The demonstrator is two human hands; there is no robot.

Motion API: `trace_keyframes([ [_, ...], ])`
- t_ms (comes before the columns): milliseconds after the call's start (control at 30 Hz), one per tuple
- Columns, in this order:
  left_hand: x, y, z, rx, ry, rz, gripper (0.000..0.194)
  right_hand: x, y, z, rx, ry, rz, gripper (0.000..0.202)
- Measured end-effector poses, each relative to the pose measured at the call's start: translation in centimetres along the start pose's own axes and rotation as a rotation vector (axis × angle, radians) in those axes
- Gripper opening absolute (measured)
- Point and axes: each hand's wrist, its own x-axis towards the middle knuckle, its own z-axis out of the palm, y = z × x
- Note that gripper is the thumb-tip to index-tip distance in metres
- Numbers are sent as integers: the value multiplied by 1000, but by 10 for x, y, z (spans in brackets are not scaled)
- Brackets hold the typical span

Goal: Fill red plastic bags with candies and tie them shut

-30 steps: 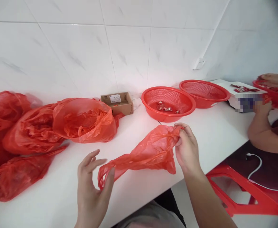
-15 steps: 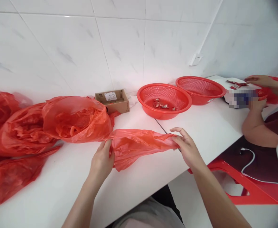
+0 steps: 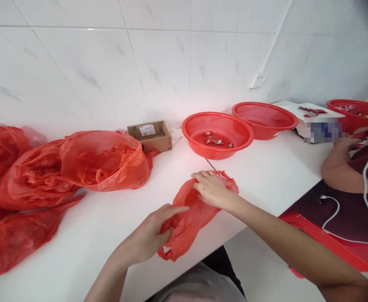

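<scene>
A thin red plastic bag [image 3: 196, 216] lies on the white table in front of me, turned at a slant. My left hand [image 3: 154, 233] is at its left side, index finger stretched over the bag and thumb apart, with part of the hand against the plastic. Across the upper part of the bag lies my right hand [image 3: 209, 188], palm down, its fingers reaching over the far edge. Behind it stands a red mesh basket [image 3: 217, 151] with several small wrapped packets [image 3: 215, 140] inside.
Several red plastic bags [image 3: 105, 161] lie at the left. A small open cardboard box [image 3: 157, 142] stands near the wall. At the right are a second red basket [image 3: 265, 132], a third basket [image 3: 356, 119] with packets, and another person's arm [image 3: 336, 163].
The bag, earlier stretched sideways between both hands, now lies slanted and nearer me. My right hand has moved left over it; my left hand has moved right and down. The other person's hands moved lower.
</scene>
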Motion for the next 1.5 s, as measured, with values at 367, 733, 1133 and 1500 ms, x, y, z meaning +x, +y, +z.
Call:
trace_keyframes([
  [367, -1, -47, -23, 515, 528, -232, 52, -9, 25, 16, 18, -132, 156, 61],
  [733, 54, -40, 32, 901, 697, -97, 21, -20, -6, -2, 235, -303, 75, 72],
  [1133, 28, -49, 3, 878, 214, -288, 88, -11, 43, -3, 153, -425, 367, 82],
  [1500, 10, -46, 14, 389, 464, -239, 41, -22, 41, -36, 415, 69, 198, 46],
])
